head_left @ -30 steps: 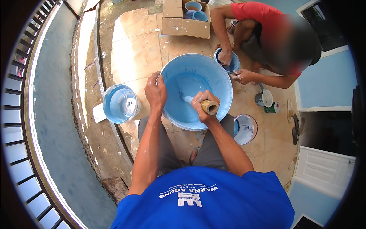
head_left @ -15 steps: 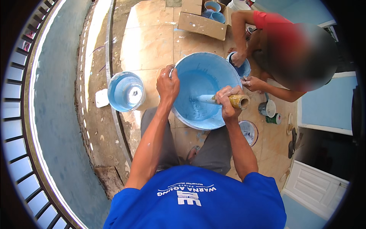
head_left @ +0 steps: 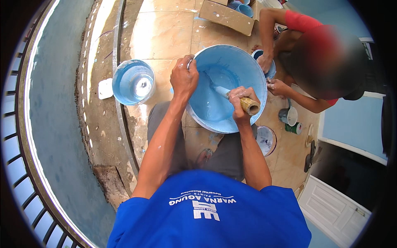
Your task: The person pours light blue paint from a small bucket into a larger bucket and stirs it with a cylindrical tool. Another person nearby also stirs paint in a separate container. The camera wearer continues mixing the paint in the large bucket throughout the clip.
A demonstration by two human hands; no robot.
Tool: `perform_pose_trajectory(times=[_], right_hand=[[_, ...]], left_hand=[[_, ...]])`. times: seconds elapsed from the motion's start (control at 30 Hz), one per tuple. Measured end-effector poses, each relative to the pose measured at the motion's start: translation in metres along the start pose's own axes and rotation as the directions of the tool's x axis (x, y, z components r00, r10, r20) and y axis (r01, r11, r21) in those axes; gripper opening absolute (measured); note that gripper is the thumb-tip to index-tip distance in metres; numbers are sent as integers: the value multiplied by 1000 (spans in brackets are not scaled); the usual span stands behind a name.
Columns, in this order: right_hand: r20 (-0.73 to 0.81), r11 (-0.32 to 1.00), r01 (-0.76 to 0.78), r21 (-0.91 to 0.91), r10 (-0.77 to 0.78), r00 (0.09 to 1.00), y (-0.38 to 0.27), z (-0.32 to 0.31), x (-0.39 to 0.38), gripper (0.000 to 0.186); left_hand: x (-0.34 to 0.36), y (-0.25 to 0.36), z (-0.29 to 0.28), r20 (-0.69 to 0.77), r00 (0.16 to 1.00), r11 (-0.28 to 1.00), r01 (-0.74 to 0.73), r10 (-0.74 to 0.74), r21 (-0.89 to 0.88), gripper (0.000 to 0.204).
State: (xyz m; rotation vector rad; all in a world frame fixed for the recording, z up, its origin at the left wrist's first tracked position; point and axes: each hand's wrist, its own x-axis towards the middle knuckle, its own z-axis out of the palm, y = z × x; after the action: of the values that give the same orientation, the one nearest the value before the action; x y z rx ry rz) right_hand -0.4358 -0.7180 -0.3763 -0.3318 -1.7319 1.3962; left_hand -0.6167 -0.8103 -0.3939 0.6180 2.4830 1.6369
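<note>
A large round bucket [head_left: 253, 68] stands between my knees, its inner wall coated light blue. Blue paint [head_left: 206, 105] lies in its bottom. My left hand [head_left: 184, 78] is closed over the bucket's left rim. Inside the right half, my right hand [head_left: 243, 101] grips a bamboo stick [head_left: 251, 106] near its hollow upper end. The stick slants down to the left, its blue-coated lower part reaching into the paint. Whitish and blue smears mark both hands.
A smaller blue-smeared bucket [head_left: 134, 89] stands left beside a white lid [head_left: 105, 89]. A co-worker [head_left: 306, 20] crouches at right, one hand in a blue pail [head_left: 271, 71]. An open cardboard box [head_left: 225, 16] holds blue containers. Another pail [head_left: 266, 140] stands by my right knee.
The stick's lower end has swung left and farther from me within the bucket, my right hand moving with it. My left hand keeps hold of the rim. The view has shifted slightly.
</note>
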Motion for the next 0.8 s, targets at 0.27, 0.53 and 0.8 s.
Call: perform_pose_trajectory(times=[0.27, 0.53, 0.8], right_hand=[[-36, 981, -132, 144, 138, 990, -38, -47, -44, 18], [-78, 969, -135, 206, 153, 985, -54, -20, -5, 22], [-161, 998, -4, 69, 15, 987, 21, 41, 43, 20]], left_hand=[[0, 6, 1, 26, 998, 999, 54, -54, -3, 27], [0, 6, 0, 16, 999, 999, 42, -42, 9, 29], [2, 1, 7, 9, 999, 999, 46, -46, -28, 26]])
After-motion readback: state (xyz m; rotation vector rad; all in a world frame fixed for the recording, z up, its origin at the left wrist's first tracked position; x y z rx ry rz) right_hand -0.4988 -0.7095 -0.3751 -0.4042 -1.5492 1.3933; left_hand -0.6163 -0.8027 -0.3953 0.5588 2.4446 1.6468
